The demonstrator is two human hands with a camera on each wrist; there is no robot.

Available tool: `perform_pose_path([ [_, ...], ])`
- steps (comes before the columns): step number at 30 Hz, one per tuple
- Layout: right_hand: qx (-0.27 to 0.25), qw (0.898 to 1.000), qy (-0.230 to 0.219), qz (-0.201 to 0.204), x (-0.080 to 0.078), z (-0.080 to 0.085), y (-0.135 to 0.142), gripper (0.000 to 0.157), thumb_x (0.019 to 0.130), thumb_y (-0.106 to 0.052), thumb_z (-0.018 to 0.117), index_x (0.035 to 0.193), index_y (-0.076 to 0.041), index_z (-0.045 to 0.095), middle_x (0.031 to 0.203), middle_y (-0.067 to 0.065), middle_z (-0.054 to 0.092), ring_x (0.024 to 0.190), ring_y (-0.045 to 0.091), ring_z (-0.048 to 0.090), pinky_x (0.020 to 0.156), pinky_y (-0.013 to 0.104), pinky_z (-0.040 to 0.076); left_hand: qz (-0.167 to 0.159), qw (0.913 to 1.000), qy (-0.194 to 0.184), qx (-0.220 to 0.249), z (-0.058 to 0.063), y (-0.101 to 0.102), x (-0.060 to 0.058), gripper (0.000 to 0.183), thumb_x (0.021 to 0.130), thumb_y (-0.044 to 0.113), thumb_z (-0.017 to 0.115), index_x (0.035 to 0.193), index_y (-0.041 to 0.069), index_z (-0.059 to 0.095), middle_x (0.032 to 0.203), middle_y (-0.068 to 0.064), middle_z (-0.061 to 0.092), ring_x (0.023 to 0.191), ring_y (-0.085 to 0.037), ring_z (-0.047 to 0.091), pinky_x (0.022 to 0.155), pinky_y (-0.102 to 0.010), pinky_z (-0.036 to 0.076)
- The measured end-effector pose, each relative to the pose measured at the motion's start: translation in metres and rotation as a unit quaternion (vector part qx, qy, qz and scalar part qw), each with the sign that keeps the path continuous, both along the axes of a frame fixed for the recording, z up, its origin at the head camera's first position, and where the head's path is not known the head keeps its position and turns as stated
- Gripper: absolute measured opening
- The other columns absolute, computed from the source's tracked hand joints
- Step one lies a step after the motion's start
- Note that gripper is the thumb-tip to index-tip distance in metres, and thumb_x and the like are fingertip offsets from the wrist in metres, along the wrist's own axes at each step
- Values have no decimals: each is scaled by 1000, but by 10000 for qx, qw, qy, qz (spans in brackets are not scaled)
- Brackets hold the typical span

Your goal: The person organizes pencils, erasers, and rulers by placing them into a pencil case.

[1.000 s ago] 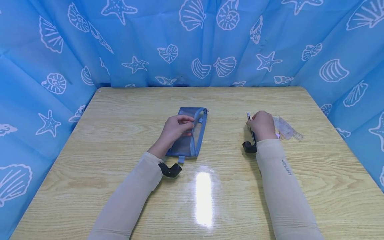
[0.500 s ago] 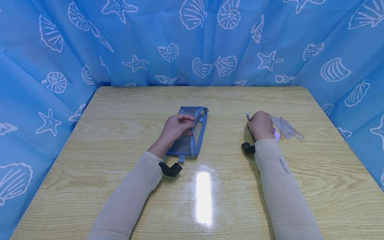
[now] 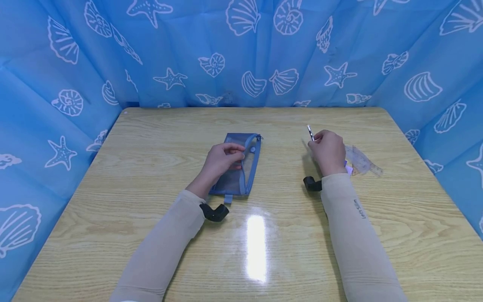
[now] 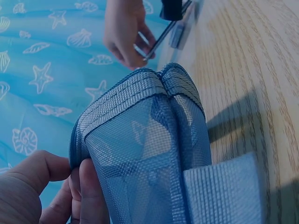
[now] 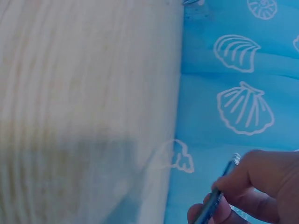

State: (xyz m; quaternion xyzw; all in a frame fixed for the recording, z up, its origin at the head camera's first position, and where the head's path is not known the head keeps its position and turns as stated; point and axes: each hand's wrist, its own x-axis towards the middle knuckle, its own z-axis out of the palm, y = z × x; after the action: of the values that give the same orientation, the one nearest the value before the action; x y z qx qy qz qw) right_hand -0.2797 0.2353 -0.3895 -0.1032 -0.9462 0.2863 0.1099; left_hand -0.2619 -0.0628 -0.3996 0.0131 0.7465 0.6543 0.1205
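Observation:
A blue mesh zip pouch (image 3: 228, 183) lies on the table with its zip edge pulled apart. My left hand (image 3: 223, 161) pinches that edge between thumb and fingers; the left wrist view shows the grip at the rim of the mesh pouch (image 4: 133, 149). To the right, my right hand (image 3: 328, 152) holds a dark pencil (image 3: 310, 133) with a pale end pointing away from me. Fingers and thumb pinch the pencil (image 5: 210, 205) in the right wrist view, where its lower part leaves the picture.
Beside my right hand lie translucent rulers (image 3: 361, 161) and a small purple-and-white item (image 3: 349, 169), partly hidden by the hand. The wooden table (image 3: 286, 235) ends at a blue shell-print curtain (image 3: 234, 50). Each wrist carries a black camera mount (image 3: 214, 213).
My right hand has picked the pencil up from the table, and its pale end now sits farther away and higher. The left hand and the pouch have stayed in place.

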Motion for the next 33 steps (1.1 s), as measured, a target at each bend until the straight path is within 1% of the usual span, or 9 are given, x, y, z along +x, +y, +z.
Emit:
perform_pose_path([
  [5, 14, 9998, 193, 14, 2, 8, -3, 27, 97, -16, 51, 116, 0, 60, 95, 21, 68, 65, 31, 59, 51, 39, 44, 6, 10000, -17, 39, 0, 0, 0, 27, 91, 8, 66, 116, 1, 69, 96, -7, 61, 79, -17, 63, 72, -31, 63],
  [9, -80, 9999, 82, 82, 3, 13, -4, 31, 100, -18, 46, 125, -2, 54, 96, 21, 67, 58, 26, 55, 46, 34, 41, 24, 10000, -10, 36, 1, 0, 0, 27, 91, 8, 66, 117, 0, 69, 96, -7, 61, 79, -18, 63, 72, -31, 63],
  [12, -453, 9987, -196, 161, 1, 14, -4, 34, 102, -20, 42, 130, -3, 51, 100, 20, 65, 63, 23, 58, 49, 31, 45, 40, 10000, -11, 19, 0, 0, 0, 27, 91, 8, 66, 117, 0, 68, 96, -7, 61, 79, -17, 63, 71, -31, 63],
  [15, -1149, 9915, -537, 299, -1, 13, -4, 36, 103, -21, 41, 133, -2, 48, 107, 20, 63, 66, 15, 61, 55, 28, 54, 49, 10000, -19, 12, 0, 0, 0, 27, 91, 8, 66, 117, 0, 68, 96, -7, 61, 79, -18, 63, 71, -31, 63],
  [20, -2231, 9661, -1097, 700, -4, 11, -2, 42, 104, -19, 43, 139, 4, 42, 116, 23, 58, 68, 6, 60, 65, 27, 61, 50, 10000, -41, 17, 1, 0, 0, 27, 91, 8, 66, 118, 0, 68, 96, -7, 61, 79, -18, 63, 71, -31, 63],
  [23, -2793, 9452, -1429, 902, -4, 11, -3, 47, 104, -18, 44, 144, 5, 36, 118, 22, 56, 74, 6, 60, 69, 26, 61, 57, 10000, -44, 15, 1, 0, 0, 28, 91, 8, 67, 117, 0, 68, 96, -7, 61, 79, -17, 63, 71, -31, 63],
  [26, -3258, 9230, -1760, 1042, -5, 10, -2, 52, 104, -18, 44, 149, 3, 29, 122, 18, 53, 81, 8, 61, 77, 27, 61, 64, 10000, -43, 5, 1, 0, -1, 28, 91, 8, 67, 117, 0, 68, 97, -7, 62, 79, -17, 63, 71, -31, 63],
  [30, -3666, 8991, -2085, 1170, -5, 10, 0, 58, 105, -20, 45, 154, -1, 21, 125, 11, 50, 88, 8, 61, 88, 30, 59, 60, 10000, -51, -13, 1, -1, -1, 28, 91, 8, 67, 118, 1, 68, 98, -7, 62, 80, -18, 64, 72, -31, 63],
  [33, -3823, 8880, -2221, 1265, -6, 9, 0, 59, 105, -20, 46, 154, -1, 20, 121, 7, 54, 91, 7, 61, 89, 28, 58, 53, 10000, -65, -20, 0, -1, -2, 28, 91, 9, 67, 118, 1, 68, 99, -8, 62, 81, -18, 64, 72, -31, 63],
])
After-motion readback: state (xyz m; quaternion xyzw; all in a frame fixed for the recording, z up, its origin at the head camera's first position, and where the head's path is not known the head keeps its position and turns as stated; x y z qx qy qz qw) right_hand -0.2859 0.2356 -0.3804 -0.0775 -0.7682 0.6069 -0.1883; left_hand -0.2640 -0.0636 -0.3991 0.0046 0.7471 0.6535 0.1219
